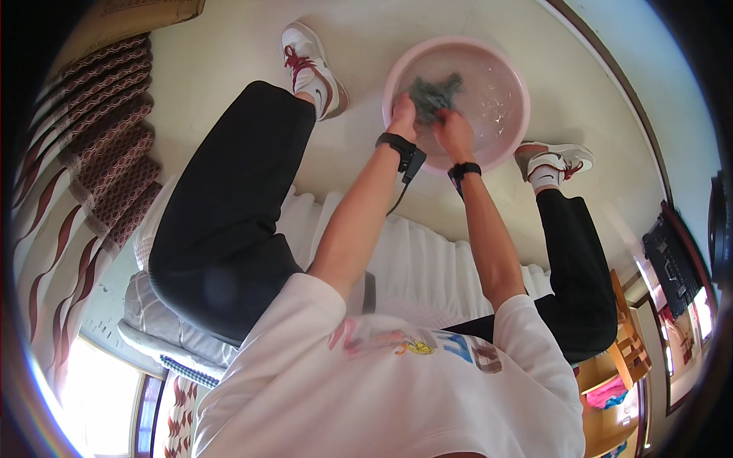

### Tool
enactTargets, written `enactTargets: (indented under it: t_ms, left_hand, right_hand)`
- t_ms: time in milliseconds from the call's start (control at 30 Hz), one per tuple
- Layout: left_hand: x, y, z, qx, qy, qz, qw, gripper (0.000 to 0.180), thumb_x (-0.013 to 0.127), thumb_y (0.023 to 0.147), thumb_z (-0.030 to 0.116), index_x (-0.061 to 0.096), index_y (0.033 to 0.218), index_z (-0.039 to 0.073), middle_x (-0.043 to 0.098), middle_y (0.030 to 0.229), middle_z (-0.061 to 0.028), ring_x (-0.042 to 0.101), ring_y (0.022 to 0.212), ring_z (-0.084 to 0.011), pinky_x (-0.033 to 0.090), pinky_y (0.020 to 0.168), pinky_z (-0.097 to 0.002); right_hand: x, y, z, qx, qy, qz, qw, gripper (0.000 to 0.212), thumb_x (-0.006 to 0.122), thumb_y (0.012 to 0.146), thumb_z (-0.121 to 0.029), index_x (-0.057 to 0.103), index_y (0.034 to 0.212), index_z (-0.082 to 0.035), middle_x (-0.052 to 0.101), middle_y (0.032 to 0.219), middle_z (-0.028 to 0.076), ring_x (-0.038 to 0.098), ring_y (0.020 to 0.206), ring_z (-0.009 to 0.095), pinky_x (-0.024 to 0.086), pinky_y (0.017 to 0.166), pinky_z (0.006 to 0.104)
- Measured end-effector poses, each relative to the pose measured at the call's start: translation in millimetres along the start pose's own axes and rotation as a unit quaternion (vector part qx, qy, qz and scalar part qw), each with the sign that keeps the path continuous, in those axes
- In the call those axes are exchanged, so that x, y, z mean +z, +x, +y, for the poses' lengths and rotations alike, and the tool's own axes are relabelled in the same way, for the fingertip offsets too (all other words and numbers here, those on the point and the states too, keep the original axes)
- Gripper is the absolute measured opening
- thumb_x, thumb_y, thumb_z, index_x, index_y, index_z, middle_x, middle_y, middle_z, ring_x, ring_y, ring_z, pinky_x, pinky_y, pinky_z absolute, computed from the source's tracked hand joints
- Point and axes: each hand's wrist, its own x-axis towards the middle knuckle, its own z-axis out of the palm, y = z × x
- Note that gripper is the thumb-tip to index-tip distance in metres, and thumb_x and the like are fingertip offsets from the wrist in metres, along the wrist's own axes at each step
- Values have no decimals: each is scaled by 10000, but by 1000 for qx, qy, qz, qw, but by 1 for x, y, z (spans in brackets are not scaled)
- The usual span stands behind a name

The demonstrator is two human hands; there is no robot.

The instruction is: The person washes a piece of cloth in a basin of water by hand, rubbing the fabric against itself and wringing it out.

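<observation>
A round pink basin (pixel 522 114) with water in it stands on the floor between my feet. Over its near left part, a dark green, crumpled piece of cloth (pixel 434 93) is bunched up. My left hand (pixel 404 116) is at the cloth's left side, by the basin's rim, with its fingers partly hidden and closed on the fabric. My right hand (pixel 453 130) grips the cloth's near edge with bent fingers. Each wrist wears a black band; the left one carries a small black box with a cable. What the cloth is exactly I cannot make out.
White shoes with red laces flank the basin, a left shoe (pixel 314 69) and a right shoe (pixel 556 159). I sit on a bed with a white skirt (pixel 416 252). A patterned curtain (pixel 99 145) hangs at left; a wooden chair (pixel 628 343) stands at right. A cardboard box (pixel 126 19) is top left.
</observation>
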Motion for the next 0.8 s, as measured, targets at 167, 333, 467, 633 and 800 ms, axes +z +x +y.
enactTargets:
  t_ms: [167,333,467,633,800]
  left_hand:
    - [5,-19,2,45,45,28,998,651,440,1001,562,389,1471,114,484,1399,-184,527,1140,-341,452,904,-537]
    - [16,-35,6,9,60,35,998,748,473,995,551,255,1564,117,397,1516,-194,428,1327,-445,361,1050,-608]
    - [5,-29,10,0,78,12,997,749,461,999,552,240,1572,122,405,1520,-177,460,1295,-443,368,1046,-601]
    - [13,-18,2,-37,13,55,998,556,388,1022,495,441,1428,119,546,1359,-155,552,1175,-422,466,932,-564]
    - [-13,37,-3,0,-52,-36,998,581,405,968,571,464,1402,189,557,1251,-175,555,1012,-385,460,848,-593]
  right_hand:
    - [-17,-16,64,105,-20,47,993,253,684,819,-211,746,1034,-93,729,991,200,699,953,394,555,840,472]
    - [-46,28,84,180,-64,125,974,260,685,801,-215,734,1009,-68,727,940,202,698,933,411,544,833,515]
    - [-40,71,42,159,5,162,974,262,689,804,-226,737,1005,-65,725,953,201,696,928,411,544,842,499]
    - [-20,78,4,17,138,183,973,230,677,816,-187,748,1003,-74,720,988,193,679,918,410,537,855,487]
    - [-7,47,-24,-86,48,156,983,210,677,815,-172,751,994,-91,711,999,159,671,921,385,538,836,467]
